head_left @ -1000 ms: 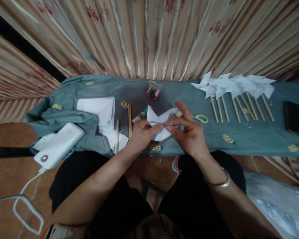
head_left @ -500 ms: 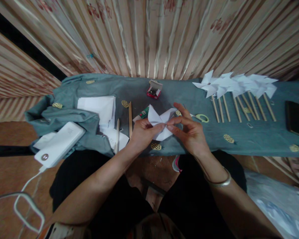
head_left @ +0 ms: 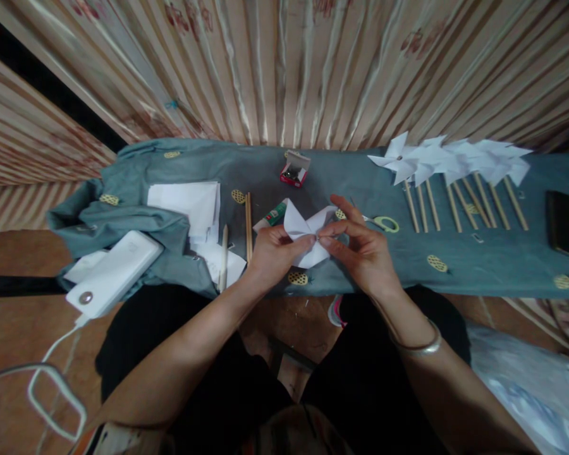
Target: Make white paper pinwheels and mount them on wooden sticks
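Note:
A white paper pinwheel (head_left: 309, 222) with folded blades is held up between my two hands, low over the cloth-covered table. My left hand (head_left: 275, 253) pinches it from the left, thumb pressed near the middle. At the pinwheel's centre, the thumb and index finger of my right hand (head_left: 358, 253) close together, the other fingers lifted; any small part between them is too small to make out. Partly behind the pinwheel lies a green and white glue tube (head_left: 274, 217). A small red box (head_left: 294, 169), lid up, holds small shiny metal pieces.
Several finished pinwheels on sticks (head_left: 450, 159) lie at the back right, near a dark phone (head_left: 567, 224). Scissors (head_left: 384, 223) are beside my right hand. Wooden sticks (head_left: 249, 221), a pencil-like white stick (head_left: 224, 259), stacked paper (head_left: 184, 196) and a cabled power bank (head_left: 116, 275) are left.
Both hands keep nearly the same grip on the pinwheel. The view has shifted very slightly; nothing has been let go or picked up.

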Motion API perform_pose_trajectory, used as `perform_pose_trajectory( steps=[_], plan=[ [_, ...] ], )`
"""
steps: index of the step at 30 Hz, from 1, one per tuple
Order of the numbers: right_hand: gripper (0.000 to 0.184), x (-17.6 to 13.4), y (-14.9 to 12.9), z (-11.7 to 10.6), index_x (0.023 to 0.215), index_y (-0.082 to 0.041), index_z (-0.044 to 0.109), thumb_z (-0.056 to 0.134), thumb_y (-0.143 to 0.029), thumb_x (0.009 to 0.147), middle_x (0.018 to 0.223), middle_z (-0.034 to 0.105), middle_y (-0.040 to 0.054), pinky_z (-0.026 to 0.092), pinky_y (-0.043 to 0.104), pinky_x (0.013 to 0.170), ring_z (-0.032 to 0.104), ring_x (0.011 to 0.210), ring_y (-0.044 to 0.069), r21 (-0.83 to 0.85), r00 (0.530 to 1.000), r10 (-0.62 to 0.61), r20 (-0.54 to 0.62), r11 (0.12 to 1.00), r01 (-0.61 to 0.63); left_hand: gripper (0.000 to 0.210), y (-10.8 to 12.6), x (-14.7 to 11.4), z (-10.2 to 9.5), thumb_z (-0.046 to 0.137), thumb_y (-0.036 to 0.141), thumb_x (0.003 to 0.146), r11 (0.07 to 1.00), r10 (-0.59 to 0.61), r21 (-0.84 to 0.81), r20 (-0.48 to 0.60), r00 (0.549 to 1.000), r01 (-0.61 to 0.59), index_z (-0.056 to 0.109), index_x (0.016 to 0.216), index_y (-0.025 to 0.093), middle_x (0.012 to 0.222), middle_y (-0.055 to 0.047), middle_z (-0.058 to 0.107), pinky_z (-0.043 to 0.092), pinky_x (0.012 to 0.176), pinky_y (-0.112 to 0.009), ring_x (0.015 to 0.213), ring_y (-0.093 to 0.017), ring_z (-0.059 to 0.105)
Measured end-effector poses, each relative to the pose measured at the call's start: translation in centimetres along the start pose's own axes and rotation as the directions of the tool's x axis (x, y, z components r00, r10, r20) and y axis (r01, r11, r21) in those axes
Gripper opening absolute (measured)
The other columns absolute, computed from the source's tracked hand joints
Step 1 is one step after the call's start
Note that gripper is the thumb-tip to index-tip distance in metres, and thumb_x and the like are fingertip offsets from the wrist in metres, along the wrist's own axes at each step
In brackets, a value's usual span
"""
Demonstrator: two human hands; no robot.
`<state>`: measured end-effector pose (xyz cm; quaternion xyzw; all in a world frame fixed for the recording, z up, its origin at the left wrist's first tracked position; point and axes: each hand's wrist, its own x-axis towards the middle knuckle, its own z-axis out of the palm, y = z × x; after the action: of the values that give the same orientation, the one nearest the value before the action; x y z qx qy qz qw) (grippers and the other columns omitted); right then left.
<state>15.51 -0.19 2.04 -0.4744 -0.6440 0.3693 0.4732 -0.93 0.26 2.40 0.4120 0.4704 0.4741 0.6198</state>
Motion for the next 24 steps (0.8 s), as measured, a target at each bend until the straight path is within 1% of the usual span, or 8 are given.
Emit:
perform_pose_trajectory(
  steps=[4, 8, 14, 18, 21, 24],
  plan=[
    [0.004, -0.1, -0.1, 0.1, 0.085, -0.027, 0.072, 0.069, -0.026, 0.083, 0.144, 0.052, 0.0000, 0.028, 0.052, 0.117, 0.037, 0.142, 0.026, -0.011, 1.000, -0.001, -0.005, 1.000, 0.001, 0.014, -0.2, 0.1, -0.1, 0.077, 0.025, 0.064, 0.999, 0.032, 0.044, -0.013, 0.999, -0.031, 0.075, 0.073, 0.016, 0.069, -0.001, 0.074, 0.050, 0.057, -0.023, 0.059, -0.012, 0.062],
    [0.003, -0.1, -0.1, 0.2, 0.083, -0.027, 0.072, 0.068, -0.027, 0.082, 0.143, 0.052, -0.0009, 0.028, 0.052, 0.117, 0.038, 0.142, 0.026, -0.012, 1.000, 0.026, -0.011, 1.000, -0.027, 0.015, -0.2, 0.2, -0.2, 0.076, 0.026, 0.065, 0.990, 0.076, 0.119, -0.020, 0.997, -0.073, 0.076, 0.076, 0.016, 0.071, -0.002, 0.075, 0.051, 0.058, -0.024, 0.061, -0.013, 0.063],
    [0.003, -0.1, -0.1, 0.2, 0.081, -0.027, 0.071, 0.069, -0.029, 0.082, 0.143, 0.053, -0.0005, 0.026, 0.052, 0.118, 0.037, 0.142, 0.026, -0.008, 0.999, 0.033, -0.014, 0.999, -0.033, 0.016, -0.5, 0.3, -0.3, 0.076, 0.027, 0.067, 0.983, 0.119, 0.143, -0.015, 0.993, -0.116, 0.077, 0.078, 0.016, 0.075, -0.003, 0.076, 0.052, 0.059, -0.025, 0.063, -0.014, 0.065],
    [0.005, -0.1, -0.1, 0.2, 0.081, -0.027, 0.071, 0.070, -0.032, 0.081, 0.142, 0.053, -0.0001, 0.027, 0.052, 0.118, 0.037, 0.142, 0.027, -0.007, 0.999, 0.040, -0.015, 0.999, -0.040, 0.016, -0.6, 0.2, -0.5, 0.073, 0.027, 0.070, 0.960, 0.168, 0.228, -0.002, 0.986, -0.163, 0.077, 0.082, 0.017, 0.079, -0.003, 0.076, 0.053, 0.065, -0.027, 0.070, -0.017, 0.068],
    [0.007, -0.1, -0.2, 0.2, 0.082, -0.026, 0.072, 0.070, -0.033, 0.081, 0.141, 0.055, 0.0013, 0.028, 0.052, 0.117, 0.036, 0.142, 0.028, -0.015, 0.999, 0.044, -0.013, 0.999, -0.045, 0.012, -0.1, 0.1, -0.5, 0.073, 0.024, 0.071, 0.929, 0.228, 0.296, 0.005, 0.974, -0.219, 0.077, 0.081, 0.018, 0.082, -0.003, 0.077, 0.053, 0.072, -0.028, 0.077, -0.018, 0.069],
    [0.008, -0.1, 0.0, 0.3, 0.082, -0.026, 0.071, 0.070, -0.034, 0.081, 0.140, 0.055, 0.0032, 0.029, 0.051, 0.116, 0.037, 0.142, 0.027, -0.010, 0.999, 0.047, -0.013, 0.999, -0.047, 0.010, 0.5, -0.1, -0.4, 0.073, 0.022, 0.071, 0.914, 0.251, 0.320, 0.030, 0.968, -0.247, 0.077, 0.079, 0.019, 0.082, -0.003, 0.076, 0.053, 0.076, -0.029, 0.079, -0.018, 0.069]
  ],
)
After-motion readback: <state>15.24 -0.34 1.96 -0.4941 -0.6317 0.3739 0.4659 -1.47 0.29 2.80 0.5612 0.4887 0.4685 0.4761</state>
